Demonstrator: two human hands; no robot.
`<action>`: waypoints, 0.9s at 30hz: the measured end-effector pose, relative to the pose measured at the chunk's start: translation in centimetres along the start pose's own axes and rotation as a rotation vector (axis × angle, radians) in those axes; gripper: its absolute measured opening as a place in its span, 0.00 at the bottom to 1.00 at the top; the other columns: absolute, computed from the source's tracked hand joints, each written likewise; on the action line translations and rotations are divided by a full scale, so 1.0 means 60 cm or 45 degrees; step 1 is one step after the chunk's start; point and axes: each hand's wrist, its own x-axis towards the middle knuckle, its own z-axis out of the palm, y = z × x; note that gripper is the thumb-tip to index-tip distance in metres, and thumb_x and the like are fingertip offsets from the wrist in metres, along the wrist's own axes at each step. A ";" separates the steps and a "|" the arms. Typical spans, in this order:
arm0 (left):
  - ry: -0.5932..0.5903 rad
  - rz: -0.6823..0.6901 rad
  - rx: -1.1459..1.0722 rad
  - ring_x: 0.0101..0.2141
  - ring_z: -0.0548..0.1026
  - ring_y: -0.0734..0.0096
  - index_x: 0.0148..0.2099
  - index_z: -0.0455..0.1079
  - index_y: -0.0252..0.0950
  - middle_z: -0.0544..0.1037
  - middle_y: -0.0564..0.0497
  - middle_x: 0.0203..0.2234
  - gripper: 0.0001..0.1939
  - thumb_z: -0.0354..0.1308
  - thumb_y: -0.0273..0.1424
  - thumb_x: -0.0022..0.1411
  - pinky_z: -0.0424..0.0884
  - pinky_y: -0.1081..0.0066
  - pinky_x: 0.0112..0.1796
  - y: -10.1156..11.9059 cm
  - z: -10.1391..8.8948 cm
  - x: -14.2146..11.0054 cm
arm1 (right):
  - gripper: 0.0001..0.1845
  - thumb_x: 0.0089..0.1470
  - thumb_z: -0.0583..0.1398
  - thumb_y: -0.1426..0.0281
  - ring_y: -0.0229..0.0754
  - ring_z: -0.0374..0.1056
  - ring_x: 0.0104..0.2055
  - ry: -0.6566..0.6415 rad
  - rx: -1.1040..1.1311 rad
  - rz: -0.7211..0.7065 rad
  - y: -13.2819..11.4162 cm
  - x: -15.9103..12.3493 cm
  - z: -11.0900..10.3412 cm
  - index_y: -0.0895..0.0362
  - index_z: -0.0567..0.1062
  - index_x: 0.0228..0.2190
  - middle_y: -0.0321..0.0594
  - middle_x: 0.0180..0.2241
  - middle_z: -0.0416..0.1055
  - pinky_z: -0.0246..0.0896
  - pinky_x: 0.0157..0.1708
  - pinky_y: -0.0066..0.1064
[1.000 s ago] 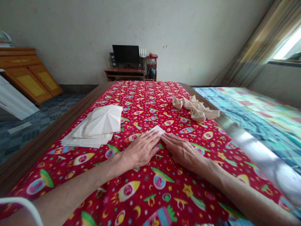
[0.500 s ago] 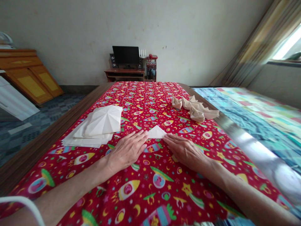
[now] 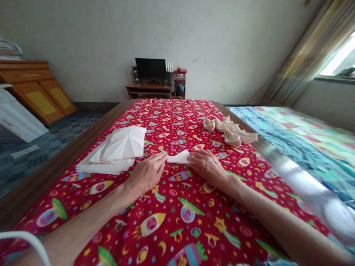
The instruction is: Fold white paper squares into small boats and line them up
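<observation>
A small sheet of folded white paper [image 3: 179,158] lies on the red patterned cloth between my hands. It is a narrow strip at its left with a pointed flap standing up on its right half. My left hand [image 3: 151,167] has its fingers together, closed on the left end of the paper. With bent fingers, my right hand [image 3: 206,165] grips the right end, covering that corner. Left of my left hand is a stack of creased white paper sheets [image 3: 124,144]. Farther off at the right sit several folded paper pieces [image 3: 231,131], pointed and layered.
The red cloth [image 3: 177,229] covers a long table with a brown wooden edge [image 3: 91,135]. A bed [image 3: 299,140] adjoins at the right. A white curved cable or tube [image 3: 27,236] shows at bottom left. A monitor [image 3: 150,69] stands on a desk at the far wall.
The paper went from a flat triangle to a strip with an off-centre flap. My left hand slid a little left, while my right hand moved slightly left and its fingers bent.
</observation>
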 end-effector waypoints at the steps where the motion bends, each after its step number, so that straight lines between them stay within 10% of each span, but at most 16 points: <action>1: 0.005 -0.003 -0.004 0.51 0.71 0.64 0.54 0.67 0.30 0.73 0.42 0.51 0.19 0.44 0.26 0.65 0.68 0.62 0.53 -0.001 0.001 0.000 | 0.12 0.61 0.53 0.65 0.43 0.66 0.40 -0.017 -0.015 -0.001 0.001 0.004 0.001 0.55 0.74 0.38 0.42 0.38 0.74 0.57 0.39 0.33; 21: 0.028 -0.004 -0.226 0.51 0.71 0.62 0.56 0.65 0.30 0.73 0.41 0.50 0.20 0.45 0.26 0.63 0.68 0.62 0.53 0.007 0.012 0.011 | 0.13 0.60 0.49 0.75 0.42 0.65 0.30 -0.124 -0.339 -0.039 -0.033 0.032 -0.020 0.61 0.73 0.36 0.44 0.28 0.73 0.50 0.34 0.36; 27: 0.141 -0.278 -0.519 0.48 0.73 0.60 0.60 0.59 0.30 0.70 0.38 0.53 0.23 0.46 0.33 0.64 0.69 0.58 0.51 0.010 0.004 0.025 | 0.13 0.58 0.51 0.77 0.43 0.66 0.30 -0.119 -0.329 0.029 -0.032 0.049 -0.023 0.63 0.72 0.41 0.45 0.27 0.73 0.49 0.31 0.34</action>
